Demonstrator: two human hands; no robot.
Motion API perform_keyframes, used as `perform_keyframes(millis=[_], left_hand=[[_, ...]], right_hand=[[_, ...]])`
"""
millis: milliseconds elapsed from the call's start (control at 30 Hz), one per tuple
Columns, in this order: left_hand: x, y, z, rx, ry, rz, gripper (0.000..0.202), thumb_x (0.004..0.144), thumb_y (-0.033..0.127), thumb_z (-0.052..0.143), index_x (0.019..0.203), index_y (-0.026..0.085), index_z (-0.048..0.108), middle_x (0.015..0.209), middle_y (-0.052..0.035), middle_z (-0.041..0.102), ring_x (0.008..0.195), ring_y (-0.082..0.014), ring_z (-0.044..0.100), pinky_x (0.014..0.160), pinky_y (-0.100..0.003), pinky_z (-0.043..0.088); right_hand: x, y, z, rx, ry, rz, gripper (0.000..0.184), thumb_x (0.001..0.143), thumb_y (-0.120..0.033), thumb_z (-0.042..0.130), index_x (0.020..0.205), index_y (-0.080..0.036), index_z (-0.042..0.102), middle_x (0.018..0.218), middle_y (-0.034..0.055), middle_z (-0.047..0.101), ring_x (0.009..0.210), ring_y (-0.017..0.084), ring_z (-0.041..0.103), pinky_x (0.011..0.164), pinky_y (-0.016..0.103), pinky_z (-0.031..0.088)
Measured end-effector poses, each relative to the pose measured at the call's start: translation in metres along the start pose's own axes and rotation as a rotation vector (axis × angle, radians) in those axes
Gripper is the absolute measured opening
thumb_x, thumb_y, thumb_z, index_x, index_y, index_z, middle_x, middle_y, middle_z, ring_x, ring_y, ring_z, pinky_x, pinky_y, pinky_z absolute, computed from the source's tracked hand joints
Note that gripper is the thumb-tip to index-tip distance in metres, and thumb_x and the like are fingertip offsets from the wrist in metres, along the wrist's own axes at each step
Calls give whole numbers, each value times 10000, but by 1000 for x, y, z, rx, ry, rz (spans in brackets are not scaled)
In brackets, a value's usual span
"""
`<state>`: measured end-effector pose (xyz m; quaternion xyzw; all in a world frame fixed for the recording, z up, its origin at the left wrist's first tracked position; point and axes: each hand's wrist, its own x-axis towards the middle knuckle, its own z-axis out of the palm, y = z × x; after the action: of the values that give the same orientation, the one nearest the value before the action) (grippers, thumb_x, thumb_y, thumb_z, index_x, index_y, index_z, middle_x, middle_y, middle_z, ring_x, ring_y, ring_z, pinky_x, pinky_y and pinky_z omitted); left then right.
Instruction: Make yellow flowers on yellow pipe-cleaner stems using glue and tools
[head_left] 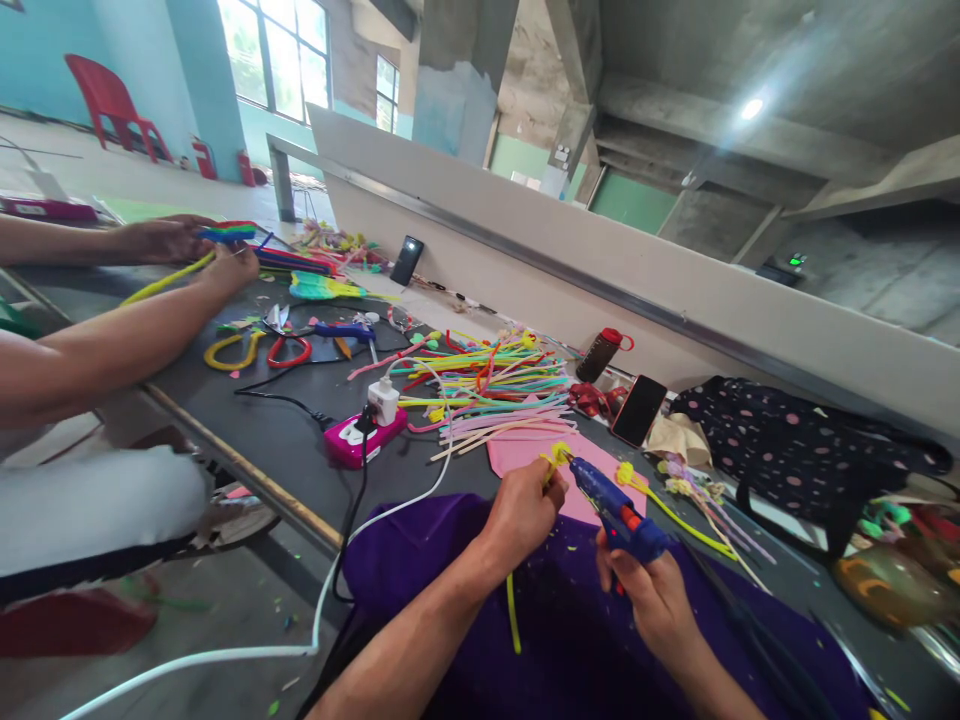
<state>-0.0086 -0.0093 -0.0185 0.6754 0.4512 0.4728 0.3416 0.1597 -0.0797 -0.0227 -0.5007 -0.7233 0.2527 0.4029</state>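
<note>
My left hand [521,508] is closed on a yellow pipe-cleaner flower [559,455], pinched between thumb and fingers. Its yellow stem [513,612] hangs below the hand. In my right hand [654,592] is a blue hot glue gun [613,508], its nozzle at the flower; whether they touch I cannot tell. Beneath the flower lies a pink sheet [517,458]. To the right of the gun, another yellow flower on a stem [675,512] rests on the table. Purple cloth [442,540] covers the area under my hands.
A pile of pipe cleaners [495,375] lies beyond the sheet. A pink power strip [365,437] with cables sits left. Scissors [279,338] and another glue gun [343,331] lie farther off. At left, a co-worker's hands [229,262] hold coloured strands. A phone [639,410] leans near a dark bag [795,440].
</note>
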Motion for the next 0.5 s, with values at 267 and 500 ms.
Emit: perform_keyframes(millis=[267,500], left_hand=[[0,0,0,-9,1,-26,183,757,227,429,582,180,456,490,46,433,469,-89,341,486,-212,228],[1,-2,0,10,6,-14,172,744,204,431,575,180,451,477,53,435,464,-84,349,490,-211,236]], right_hand=[[0,3,0,-71,-4,-12,298,855,-393,401,789,-163,580,563,-1,523,507,138,482,504,256,358],[0,2,0,-85,-28,-1,295,857,-388,397,802,-165,581,579,1,521,520,140,481,514,254,355]])
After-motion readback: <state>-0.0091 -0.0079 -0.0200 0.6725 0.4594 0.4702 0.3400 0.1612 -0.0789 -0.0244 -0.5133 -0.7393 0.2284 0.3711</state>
